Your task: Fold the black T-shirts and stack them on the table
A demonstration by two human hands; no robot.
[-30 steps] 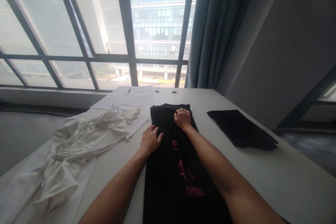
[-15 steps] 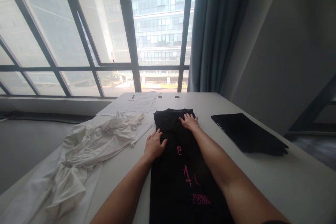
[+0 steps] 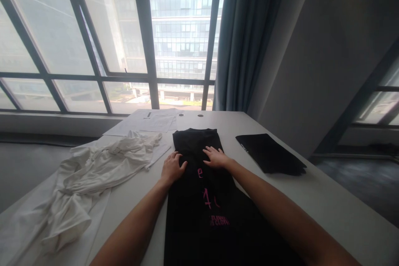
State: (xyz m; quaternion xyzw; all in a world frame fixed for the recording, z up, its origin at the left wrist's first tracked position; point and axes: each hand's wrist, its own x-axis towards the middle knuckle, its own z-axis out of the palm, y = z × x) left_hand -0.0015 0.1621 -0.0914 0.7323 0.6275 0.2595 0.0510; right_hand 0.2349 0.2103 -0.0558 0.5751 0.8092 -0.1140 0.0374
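A black T-shirt [image 3: 193, 199] with pink lettering lies lengthwise on the white table [image 3: 137, 216], its collar end pointing toward the window. My left hand [image 3: 173, 167] rests on the shirt's left edge below the collar end, fingers stretched out and thumb apart. On the right side of the same shirt, my right hand [image 3: 215, 157] lies flat with its fingers spread. Neither hand grips the fabric visibly. The shirt's sides look turned in, and the lettering is partly cut off by the folds. Its near end runs out of the bottom of the view.
A crumpled white garment [image 3: 102, 170] lies to the left. Behind it are sheets of paper [image 3: 143, 121]. A folded black garment [image 3: 270, 153] is on the right. Beyond the table's far edge stand a window [image 3: 181, 25] and a grey-blue curtain [image 3: 238, 41].
My right hand has slid down the shirt, away from the collar end. My left hand stays near the left edge. The view has turned slightly right.
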